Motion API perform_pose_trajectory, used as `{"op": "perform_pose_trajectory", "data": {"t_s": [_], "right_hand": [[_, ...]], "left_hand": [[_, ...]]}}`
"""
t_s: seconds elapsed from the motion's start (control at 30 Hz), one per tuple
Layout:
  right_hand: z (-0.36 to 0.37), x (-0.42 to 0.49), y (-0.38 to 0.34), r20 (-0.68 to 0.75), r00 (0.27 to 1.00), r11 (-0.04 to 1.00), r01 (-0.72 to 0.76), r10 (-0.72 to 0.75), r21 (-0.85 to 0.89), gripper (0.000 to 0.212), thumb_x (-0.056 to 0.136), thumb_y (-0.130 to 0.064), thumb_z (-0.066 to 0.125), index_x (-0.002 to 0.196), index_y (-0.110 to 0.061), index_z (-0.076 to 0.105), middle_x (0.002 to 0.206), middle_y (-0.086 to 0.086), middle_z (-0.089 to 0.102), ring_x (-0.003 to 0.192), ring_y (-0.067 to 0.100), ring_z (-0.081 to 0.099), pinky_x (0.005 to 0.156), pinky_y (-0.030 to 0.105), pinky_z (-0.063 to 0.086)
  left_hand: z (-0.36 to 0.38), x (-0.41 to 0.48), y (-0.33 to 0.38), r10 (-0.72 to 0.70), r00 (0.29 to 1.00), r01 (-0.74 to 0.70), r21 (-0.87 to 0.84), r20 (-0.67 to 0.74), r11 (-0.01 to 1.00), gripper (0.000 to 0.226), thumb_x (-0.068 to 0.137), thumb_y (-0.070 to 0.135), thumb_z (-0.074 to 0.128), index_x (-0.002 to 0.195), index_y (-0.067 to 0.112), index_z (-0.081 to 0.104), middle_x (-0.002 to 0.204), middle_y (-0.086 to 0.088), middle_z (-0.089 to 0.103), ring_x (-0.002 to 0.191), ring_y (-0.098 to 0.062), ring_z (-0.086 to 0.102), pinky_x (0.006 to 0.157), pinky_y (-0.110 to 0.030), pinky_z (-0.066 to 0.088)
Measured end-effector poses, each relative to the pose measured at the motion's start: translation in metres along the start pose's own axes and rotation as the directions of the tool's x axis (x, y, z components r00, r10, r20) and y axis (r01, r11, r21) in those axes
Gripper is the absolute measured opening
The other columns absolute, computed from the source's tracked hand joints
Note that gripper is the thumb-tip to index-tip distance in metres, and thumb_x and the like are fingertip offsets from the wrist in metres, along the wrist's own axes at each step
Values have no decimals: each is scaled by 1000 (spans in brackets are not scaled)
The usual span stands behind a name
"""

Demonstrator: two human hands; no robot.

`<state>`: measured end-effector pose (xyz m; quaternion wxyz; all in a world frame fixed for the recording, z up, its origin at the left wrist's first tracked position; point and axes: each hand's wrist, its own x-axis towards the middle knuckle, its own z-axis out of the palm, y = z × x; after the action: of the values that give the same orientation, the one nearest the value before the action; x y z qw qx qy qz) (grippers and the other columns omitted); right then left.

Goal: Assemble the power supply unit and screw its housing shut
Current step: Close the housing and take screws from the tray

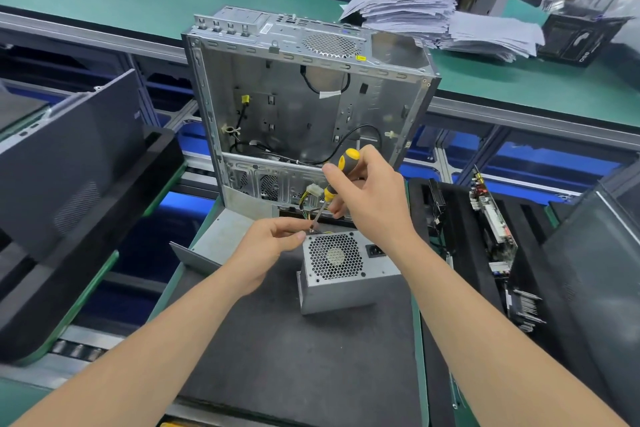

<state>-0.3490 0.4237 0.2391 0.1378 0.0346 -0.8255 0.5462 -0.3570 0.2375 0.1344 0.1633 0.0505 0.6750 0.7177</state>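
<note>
A grey metal power supply unit stands on the dark mat, its round fan grille and mains socket facing me. My right hand grips a yellow-and-black screwdriver, whose tip points down at the unit's top left corner. My left hand pinches something small, hidden by the fingers, right at the screwdriver tip. Yellow and black wires run from behind the unit toward the open computer case.
The open silver case stands upright just behind the unit. A loose grey metal panel lies to the left. Circuit boards sit in a black tray at right, dark case panels at left, paper stacks behind.
</note>
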Motion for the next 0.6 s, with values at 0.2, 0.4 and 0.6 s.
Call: {"op": "perform_pose_trajectory", "data": {"t_s": [0.2, 0.4, 0.6], "right_hand": [[1, 0, -1, 2, 1000, 1000, 2, -2, -20, 30, 96, -37, 73, 87, -19, 51, 71, -1, 73, 52, 19, 72, 48, 24, 55], [0, -2, -1, 20, 1000, 999, -4, 5, -41, 29, 97, -37, 72, 88, -19, 51, 67, -2, 71, 52, 18, 72, 49, 27, 56], [1, -3, 1, 38, 999, 999, -18, 20, -45, 29, 97, -38, 72, 89, -18, 52, 71, 0, 71, 53, 18, 72, 51, 33, 61]], "left_hand": [[-7, 3, -4, 16, 1000, -14, 93, -20, 996, 25, 98, 13, 70, 100, 35, 81, 104, 4, 78, 94, -4, 69, 85, -23, 49], [-4, 5, -4, -69, 997, 70, -40, 23, 997, 22, 98, 4, 66, 97, 19, 82, 100, -11, 79, 89, -19, 74, 78, -30, 59], [-5, 7, -1, -167, 986, 168, -139, 19, 976, 15, 95, 3, 69, 107, 5, 77, 100, -15, 79, 87, -21, 76, 70, -25, 59]]}}
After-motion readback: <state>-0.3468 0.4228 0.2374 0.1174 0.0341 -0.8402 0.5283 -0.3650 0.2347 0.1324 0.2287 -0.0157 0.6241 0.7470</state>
